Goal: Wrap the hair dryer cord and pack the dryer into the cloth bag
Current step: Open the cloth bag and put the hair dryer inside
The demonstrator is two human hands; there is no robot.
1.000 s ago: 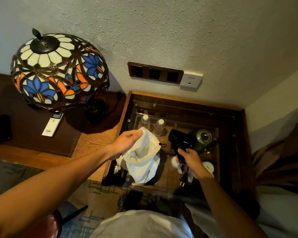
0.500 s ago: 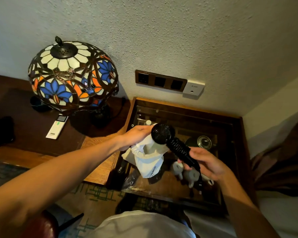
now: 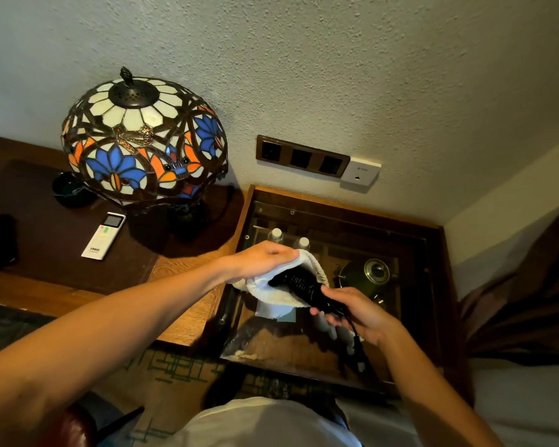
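Note:
My left hand (image 3: pixel 261 260) grips the rim of the white cloth bag (image 3: pixel 273 293) and holds its mouth open above the glass-topped side table (image 3: pixel 342 208). The black hair dryer (image 3: pixel 304 284) lies head-first in the bag's mouth; its head is hidden inside the cloth. The cord is wound around the handle. My right hand (image 3: pixel 359 312) is closed on the handle's end, just right of the bag. The loose cord end with the plug (image 3: pixel 360 358) dangles below that hand.
A stained-glass lamp (image 3: pixel 142 140) and a white remote (image 3: pixel 104 235) stand on the wooden desk (image 3: pixel 188 321) at the left. Under the table's glass are two water bottles (image 3: pixel 289 238) and a dark kettle (image 3: pixel 367 275). A wall socket strip (image 3: pixel 302 156) is behind. A bed edge (image 3: pixel 530 398) lies right.
The dryer swung from upright beside the bag to head-first into its mouth. My right hand pushed it leftward while the left hand kept the bag open.

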